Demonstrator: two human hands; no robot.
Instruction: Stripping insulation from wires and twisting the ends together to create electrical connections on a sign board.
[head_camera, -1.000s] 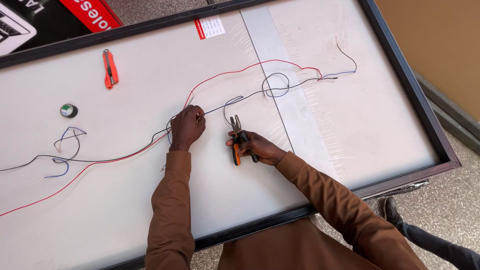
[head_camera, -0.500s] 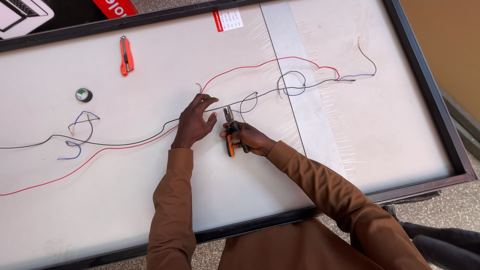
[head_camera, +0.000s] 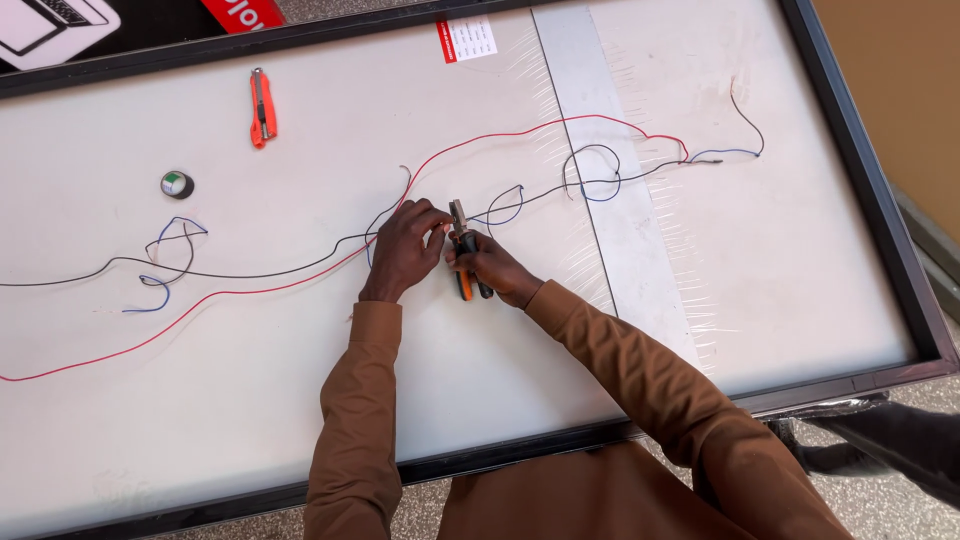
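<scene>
We hold the black wire (head_camera: 300, 270) mid-tabletop (head_camera: 500, 400), our left hand (head_camera: 405, 250) pinching it, our right hand (head_camera: 485, 265) gripping orange-handled pliers (head_camera: 462, 250) beside it. Stripping seems underway; next needs steady jaw placement. A red wire (head_camera: 480, 140) runs alongside.

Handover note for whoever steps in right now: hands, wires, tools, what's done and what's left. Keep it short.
Right hand: gripping orange-handled pliers, jaws pointing away from the person at the wires.
Left hand: fingers on the black wire next to the plier jaws.
Red wire and black wire run across the white panel.
Orange utility knife and tape roll lie unused at far left.
Done: wires laid out. Left: no finished joint is visible.
</scene>
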